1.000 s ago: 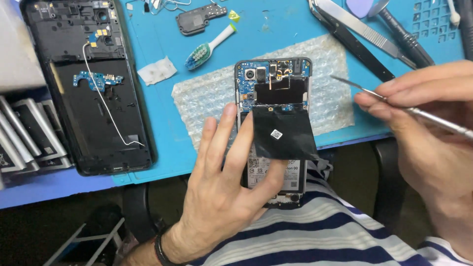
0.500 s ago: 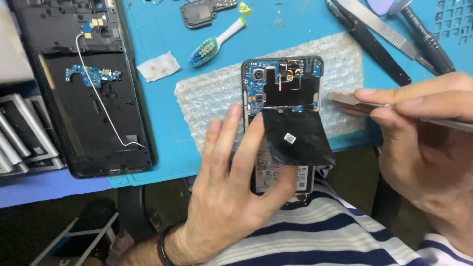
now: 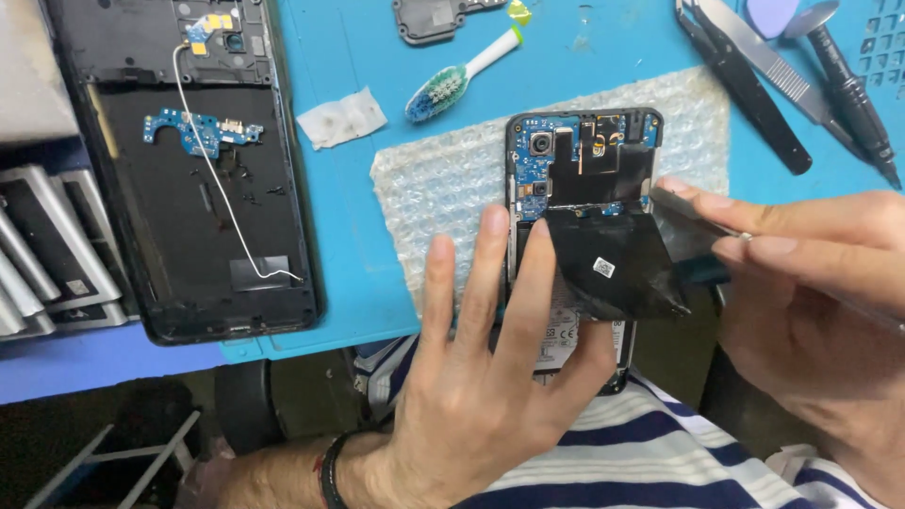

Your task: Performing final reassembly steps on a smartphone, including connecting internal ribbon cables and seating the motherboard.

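Holding the opened phone (image 3: 584, 179) from below, the left hand (image 3: 490, 377) has its palm turned away from the camera, fingers spread and stretched up along the phone's left edge, with the thumb hooked round the lower right side. So it's loosely wrapped, not a tight fist. The phone sits half over the desk edge, top end resting on a sheet of bubble wrap (image 3: 443, 188), bottom end above the person's striped shirt (image 3: 660, 452).

The right hand (image 3: 811, 311) comes in from the right, thumb and fingers pinched shut on a thin metal pry tool (image 3: 693, 212). Its flat tip is right at the phone's right edge, next to a black film (image 3: 613, 264) that's peeled up and folded over the middle of the phone. That flap hides most of what's underneath it; the circuit board and camera above it are in plain sight.

Further out on the blue desk (image 3: 349, 254): a toothbrush (image 3: 462, 80) and a small white wipe (image 3: 341, 118) above the bubble wrap, a second stripped phone frame (image 3: 189, 170) with a white wire on the left, tweezers (image 3: 754, 57) and a screwdriver (image 3: 848, 90) top right.
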